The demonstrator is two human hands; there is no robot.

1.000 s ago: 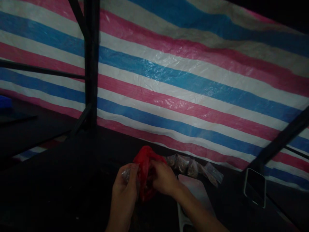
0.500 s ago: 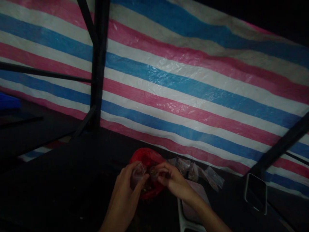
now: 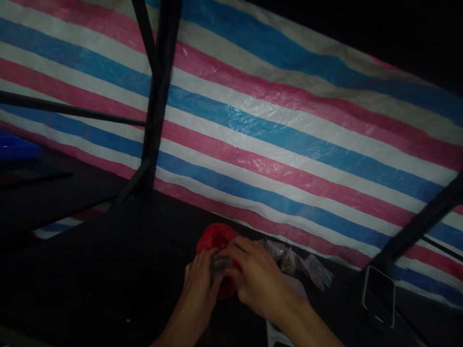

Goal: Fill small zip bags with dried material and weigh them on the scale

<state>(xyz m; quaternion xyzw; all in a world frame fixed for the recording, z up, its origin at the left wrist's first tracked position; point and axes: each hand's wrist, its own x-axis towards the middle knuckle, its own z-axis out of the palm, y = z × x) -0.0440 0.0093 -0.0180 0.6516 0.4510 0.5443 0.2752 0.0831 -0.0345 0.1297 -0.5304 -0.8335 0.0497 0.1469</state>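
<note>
Over a round red container (image 3: 213, 233), my left hand (image 3: 198, 286) has its fingers closed round a small clear plastic bag (image 3: 221, 265). My right hand (image 3: 258, 277) is curled in from the other side, its fingertips at the top of that bag. Whatever lies between the right fingers is hidden by the hand. Both hands cover much of the container, and its contents cannot be made out in the dim light.
Several small filled clear bags (image 3: 289, 260) lie behind my right hand. A pale flat device (image 3: 277, 333), like a scale, is partly under my right forearm. A phone (image 3: 378, 296) lies at right. Dark frame posts (image 3: 157, 96) stand before a striped sheet (image 3: 275, 130).
My right hand, which was apart from the bag and pinching something small and clear, has moved left to the bag. The hands are now together. The view has shifted slightly.
</note>
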